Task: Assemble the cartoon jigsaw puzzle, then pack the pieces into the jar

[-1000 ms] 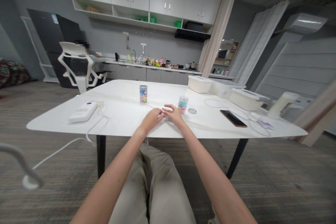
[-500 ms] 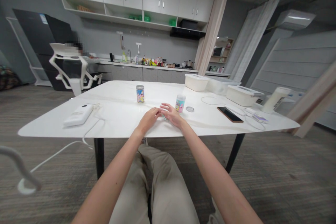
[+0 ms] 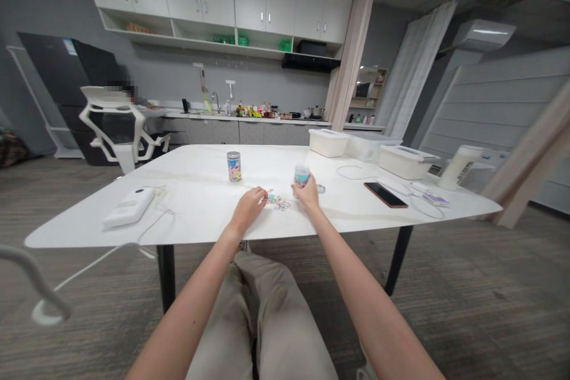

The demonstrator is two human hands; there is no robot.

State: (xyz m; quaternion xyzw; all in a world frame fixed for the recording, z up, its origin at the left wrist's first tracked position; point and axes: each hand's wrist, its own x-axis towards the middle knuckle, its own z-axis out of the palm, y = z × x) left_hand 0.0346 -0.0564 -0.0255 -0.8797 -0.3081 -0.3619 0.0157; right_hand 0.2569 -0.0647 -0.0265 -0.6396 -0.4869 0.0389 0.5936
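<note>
My right hand (image 3: 307, 193) is wrapped round a clear jar (image 3: 301, 175) with a blue and pink label, upright on the white table (image 3: 191, 208). A silver lid (image 3: 320, 189) lies flat just right of that hand. My left hand (image 3: 250, 205) rests on the table with its fingers curled together at the left edge of a small pile of colourful little pieces (image 3: 279, 202). What its fingertips hold, if anything, is too small to make out. Farther back on the left stands a second jar (image 3: 234, 166), its silver lid on.
A phone (image 3: 385, 195), a cable, a white bottle (image 3: 460, 167) and white storage boxes (image 3: 328, 142) are on the right side. On the left lies a white power bank-like device (image 3: 130, 208) with a cable hanging over the edge. Behind the table a person sits by a chair (image 3: 111, 124).
My right hand has left the pile and moved right to grip the clear jar. The left hand has stayed by the pile, now more in view. The camera view has shifted slightly.
</note>
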